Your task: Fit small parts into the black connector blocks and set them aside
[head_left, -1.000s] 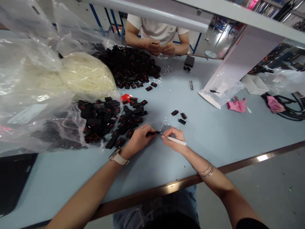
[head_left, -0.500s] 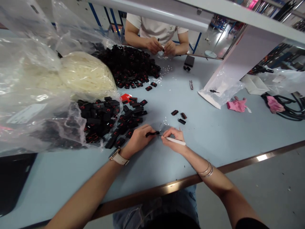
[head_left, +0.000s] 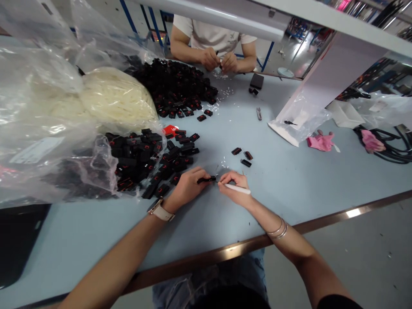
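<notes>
My left hand (head_left: 189, 185) is closed around a small black plastic part (head_left: 207, 179), holding it just above the table. In my right hand (head_left: 234, 185) is a white-handled pen-like tool (head_left: 238, 189), gripped like a pencil. Its thin dark tip points at the right end of the black part; whether the two touch I cannot tell. Tiny white pieces (head_left: 224, 162) lie scattered just beyond my hands. A little further right lie black parts (head_left: 246, 163) like the held one. Left of my left hand spreads a heap of black parts with red marks (head_left: 174, 161).
Clear plastic bags (head_left: 41, 111), one with pale yellow contents, cover the left side. Across the table a co-worker's hands (head_left: 220, 60) hold something small beside a larger black heap (head_left: 180, 86). A white post (head_left: 325, 81) and pink gloves (head_left: 321, 140) are at the right.
Both my hands keep almost the same pose, with the tool at the black part's end. The co-worker's hands have shifted slightly.
</notes>
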Demonstrator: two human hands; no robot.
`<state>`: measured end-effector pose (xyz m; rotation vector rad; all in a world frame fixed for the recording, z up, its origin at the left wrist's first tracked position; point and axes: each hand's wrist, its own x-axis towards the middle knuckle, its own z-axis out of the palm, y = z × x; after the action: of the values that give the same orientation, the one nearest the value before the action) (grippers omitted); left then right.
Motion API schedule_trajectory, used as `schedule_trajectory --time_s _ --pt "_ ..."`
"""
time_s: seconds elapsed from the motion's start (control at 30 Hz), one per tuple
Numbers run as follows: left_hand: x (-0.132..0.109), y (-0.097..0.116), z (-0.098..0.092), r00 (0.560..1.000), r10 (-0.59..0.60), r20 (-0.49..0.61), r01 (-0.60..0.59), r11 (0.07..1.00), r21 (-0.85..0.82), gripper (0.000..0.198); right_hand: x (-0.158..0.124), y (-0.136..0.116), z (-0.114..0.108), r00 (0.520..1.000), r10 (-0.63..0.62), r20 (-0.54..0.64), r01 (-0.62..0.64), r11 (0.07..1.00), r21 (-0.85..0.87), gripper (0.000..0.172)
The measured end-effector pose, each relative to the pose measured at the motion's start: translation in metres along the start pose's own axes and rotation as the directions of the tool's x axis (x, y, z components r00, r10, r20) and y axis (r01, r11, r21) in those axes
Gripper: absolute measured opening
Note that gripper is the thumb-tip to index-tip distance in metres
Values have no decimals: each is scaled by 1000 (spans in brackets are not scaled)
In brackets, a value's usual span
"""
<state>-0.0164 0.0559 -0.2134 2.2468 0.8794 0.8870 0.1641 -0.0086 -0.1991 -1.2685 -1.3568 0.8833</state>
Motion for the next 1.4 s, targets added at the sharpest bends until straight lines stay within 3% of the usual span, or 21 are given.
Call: schedule_trajectory --time_s 0.13,0.4,0.77,1.03,1.17,1.4 --pt "0 1 -1 998 62 -14 -61 998 25 8 6 2 0 974 227 11 -226 963 144 20" --pt "0 0 -2 996 88 -21 -88 996 0 13 15 -1 -7 919 390 64 -391 875 286 26" --pt "2 5 -10 999 11 -30 -18 976 -217 16 21 -4 -12 884 445 147 -463 779 423 33" --pt "2 5 -7 1000 6 -22 -11 971 -241 17 22 -2 -14 867 470 167 -492 750 442 32" --pt "2 6 -6 1000 4 -7 -5 980 -199 17 22 -1 -13 878 472 85 -451 754 477 30" --pt "1 6 -6 1000 2 8 -1 987 -161 16 19 3 -7 917 384 -106 -312 858 408 29"
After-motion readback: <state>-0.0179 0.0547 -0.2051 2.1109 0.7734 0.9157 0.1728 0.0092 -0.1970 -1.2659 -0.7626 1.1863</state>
